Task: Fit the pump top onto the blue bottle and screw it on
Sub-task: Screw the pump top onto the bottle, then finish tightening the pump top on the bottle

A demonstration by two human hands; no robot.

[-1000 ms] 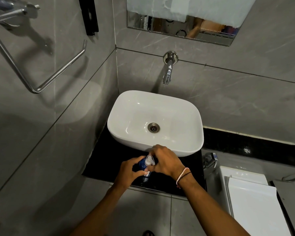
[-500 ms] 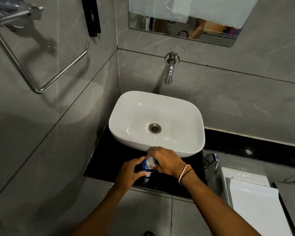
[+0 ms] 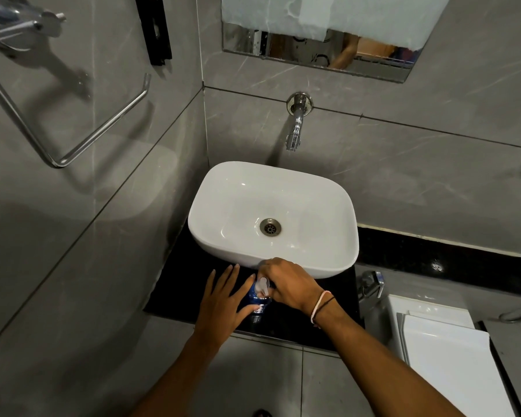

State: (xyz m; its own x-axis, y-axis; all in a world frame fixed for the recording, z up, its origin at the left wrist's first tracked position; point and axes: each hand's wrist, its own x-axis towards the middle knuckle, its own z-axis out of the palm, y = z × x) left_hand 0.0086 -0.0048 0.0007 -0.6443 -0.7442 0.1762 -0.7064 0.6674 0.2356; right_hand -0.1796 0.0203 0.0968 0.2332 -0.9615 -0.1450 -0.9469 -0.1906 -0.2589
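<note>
A small blue bottle (image 3: 257,299) stands on the black counter (image 3: 175,284) just in front of the white basin (image 3: 223,251). A clear white pump top (image 3: 262,285) sits on the bottle's neck. My right hand (image 3: 289,284) is closed around the pump top from the right. Beside the bottle on its left, my left hand (image 3: 223,299) has its fingers spread flat and straight, and only the thumb rests against the bottle's lower side. The bottle's right side is hidden behind my right hand.
A chrome tap (image 3: 295,127) juts from the wall over the basin. A towel ring (image 3: 73,127) hangs on the left wall. At the lower right stand a white toilet cistern (image 3: 445,350) and a chrome valve (image 3: 373,284). A mirror (image 3: 313,52) hangs above.
My left hand has let go of the bottle and opened its fingers flat. My right hand stays closed on the pump top. The view has shifted slightly.
</note>
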